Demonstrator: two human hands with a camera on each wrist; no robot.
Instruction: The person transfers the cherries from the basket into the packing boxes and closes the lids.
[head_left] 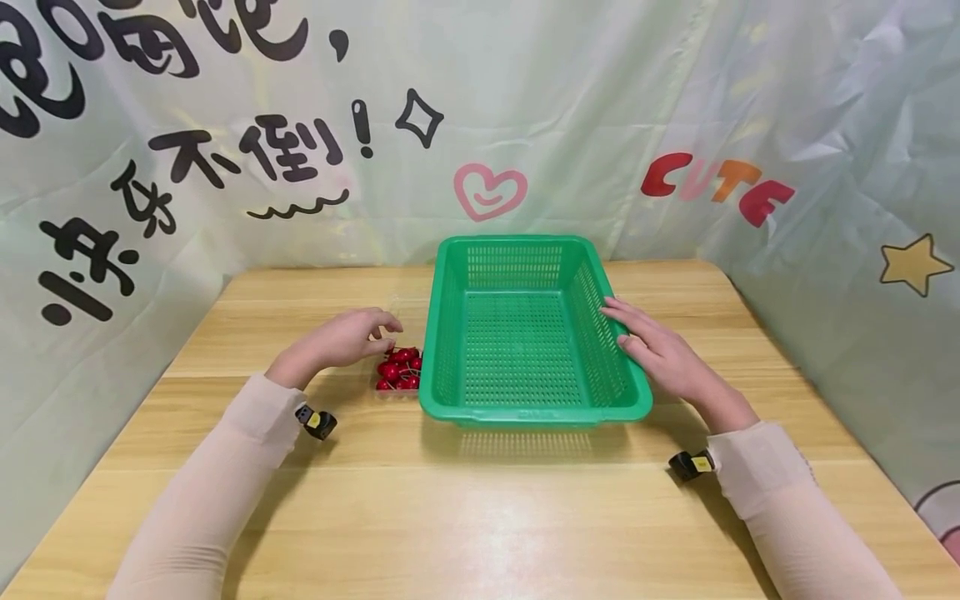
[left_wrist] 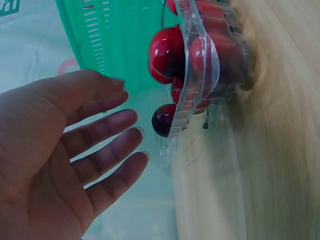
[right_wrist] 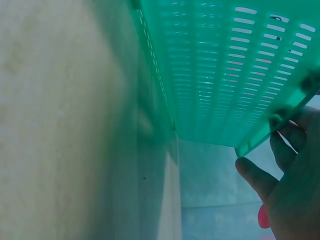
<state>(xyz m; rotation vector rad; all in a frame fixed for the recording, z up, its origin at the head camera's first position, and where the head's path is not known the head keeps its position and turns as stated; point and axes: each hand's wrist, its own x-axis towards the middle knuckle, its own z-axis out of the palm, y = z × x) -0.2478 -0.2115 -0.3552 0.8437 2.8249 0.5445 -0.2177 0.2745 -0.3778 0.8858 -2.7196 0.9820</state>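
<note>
A clear plastic box of red cherries stands on the table against the left side of a green plastic basket. Just above and left of the cherries, my left hand hovers with loosely bent fingers. The left wrist view shows a gap between those fingers and the cherries, and the hand holds nothing. At the basket's right rim, my right hand grips the edge. Its fingertips reach over to the inside, showing dark through the green wall in the right wrist view. The basket's mesh floor shows bare.
The wooden table extends in front of the basket and to both sides. A pale printed cloth hangs close behind the table, with more cloth along the left and right. Each sleeve cuff carries a small black camera.
</note>
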